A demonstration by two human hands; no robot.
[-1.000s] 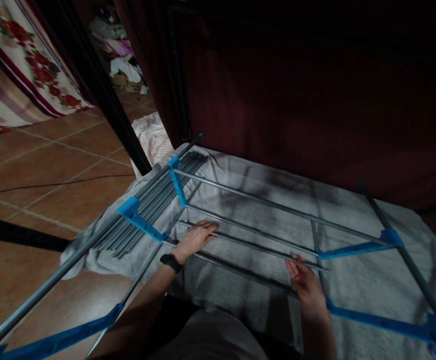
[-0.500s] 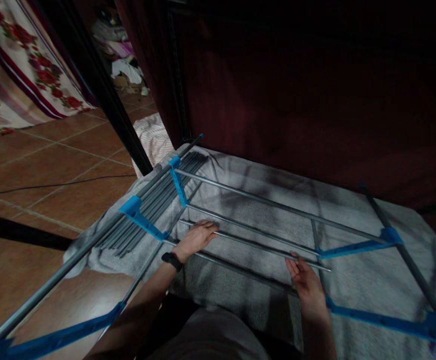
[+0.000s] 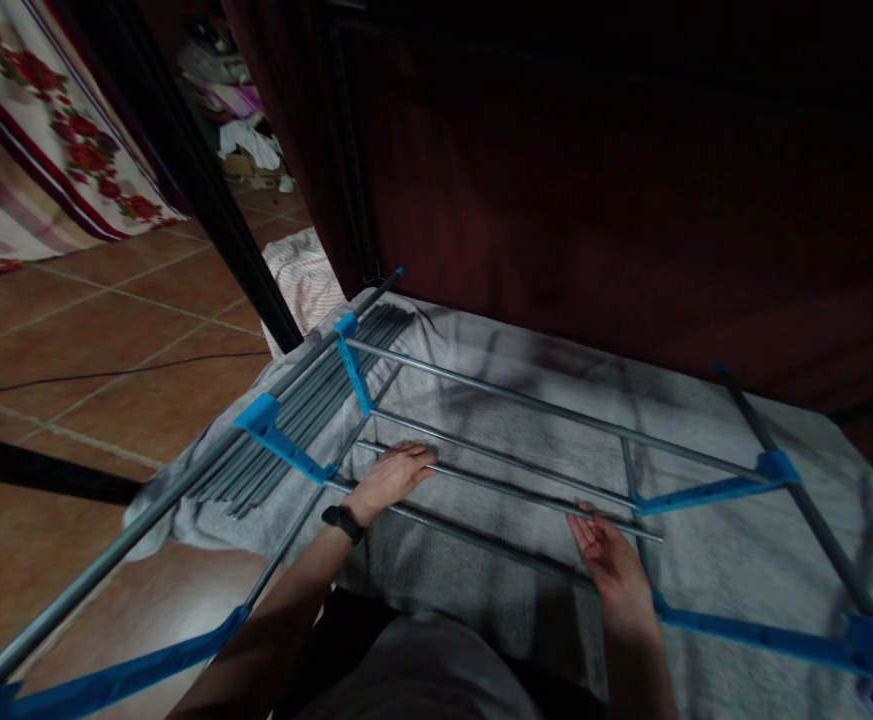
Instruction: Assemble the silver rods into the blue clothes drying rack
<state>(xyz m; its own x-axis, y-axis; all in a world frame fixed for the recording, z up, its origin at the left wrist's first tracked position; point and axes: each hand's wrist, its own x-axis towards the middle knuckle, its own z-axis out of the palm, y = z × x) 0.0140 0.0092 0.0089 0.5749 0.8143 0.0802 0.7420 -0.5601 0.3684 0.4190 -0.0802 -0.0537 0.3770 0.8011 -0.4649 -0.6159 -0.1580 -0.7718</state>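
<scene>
Loose Metal Rod [image 3: 511,490] Held Across a Frame by Left Hand [image 3: 398,472] and Right Hand [image 3: 602,550]

The loose metal rod is gripped by both hands and lies between two crossbars of a gray tubular frame: the middle crossbar [image 3: 496,454] on its far side and the near crossbar [image 3: 481,542] on the side of the wearer. The left hand is laid palm down, its fingers curled over the rod close to one end. By the right hand the rod is held lightly from beneath, at the fingers, near the other end; how far its thumb is closed cannot be told. The rod's right tip is seen projecting past the right hand, over an inner side bar. Its left tip is brought just beside the opposite inner bar; whether they touch cannot be told. A dark watch [image 3: 343,521] is worn on the left wrist.

The frame is joined by blue plastic brackets, among them a far left bracket [image 3: 356,372] and a far right bracket [image 3: 706,493]. A far crossbar [image 3: 556,409] is set between these two. A bundle of gray rods [image 3: 316,405] is laid side by side on a gray blanket [image 3: 706,560], at its left end. The blanket is bordered at the back by dark red cloth [image 3: 556,230]. To the left, a tiled floor [image 3: 121,320] is crossed by a thin black cable, and a floral curtain [image 3: 31,130] is hung.
</scene>
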